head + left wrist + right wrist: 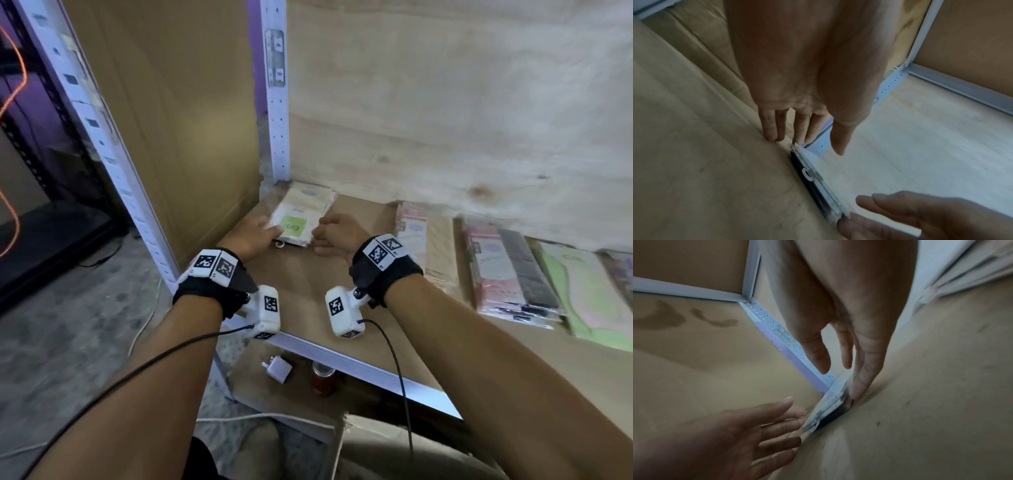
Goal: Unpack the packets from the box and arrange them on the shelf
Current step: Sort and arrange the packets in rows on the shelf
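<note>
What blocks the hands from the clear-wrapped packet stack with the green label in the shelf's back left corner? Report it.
Nothing visible. The left hand and right hand flank the clear-wrapped packet stack with the green label, straight fingers at its edges, on the wooden shelf board.

Flat on the wooden shelf, in its back left corner by the white post — a stack of clear-wrapped packets, cream with a green label on top. Further right, more packets laid side by side — pink, black, pale green.
</note>
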